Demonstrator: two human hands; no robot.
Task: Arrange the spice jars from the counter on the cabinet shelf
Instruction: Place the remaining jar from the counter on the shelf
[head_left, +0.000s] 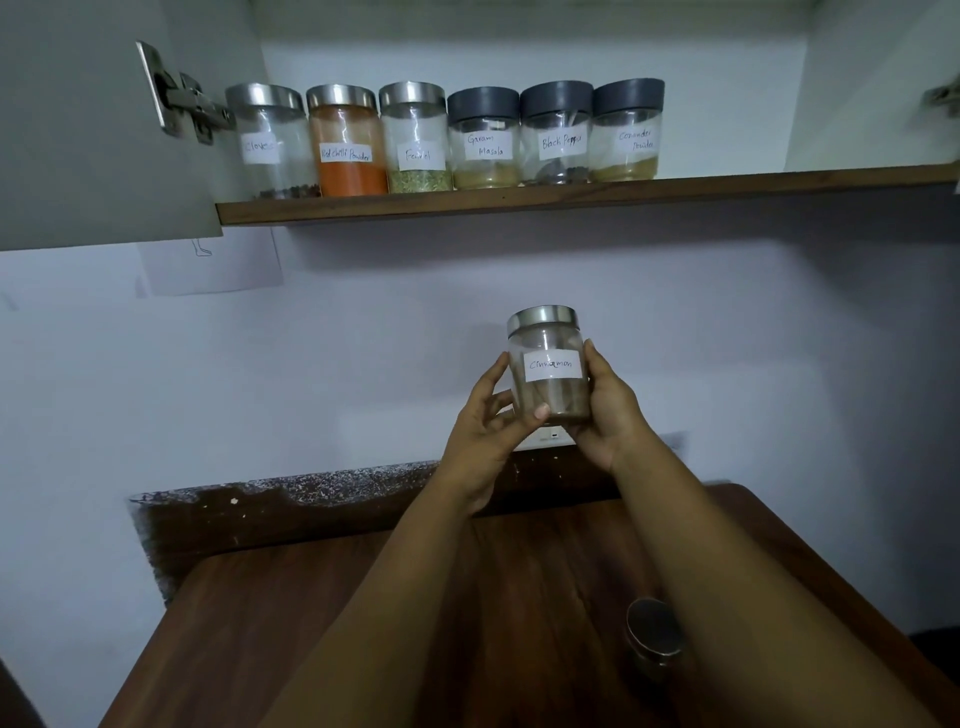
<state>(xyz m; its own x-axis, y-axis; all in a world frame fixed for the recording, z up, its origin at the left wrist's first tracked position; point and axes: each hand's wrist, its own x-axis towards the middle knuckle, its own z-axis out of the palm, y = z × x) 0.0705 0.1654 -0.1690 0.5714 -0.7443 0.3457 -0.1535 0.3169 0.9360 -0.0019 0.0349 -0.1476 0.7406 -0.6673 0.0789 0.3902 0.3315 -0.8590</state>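
The tabletop lies below the shelf, nearly bare, which suggests the job is close to finished. The shelf carries six labelled jars in a row, labels facing out so each reads at a glance; bare board remains right of the coriander jar, a likely slot. Well below the shelf, the cinnamon jar is upright in the air, label toward the person. The left hand and right hand each wrap one side of it, fingers curled round the glass, probably to steady the lift. One last jar stands on the tabletop, partly hidden by the right forearm.
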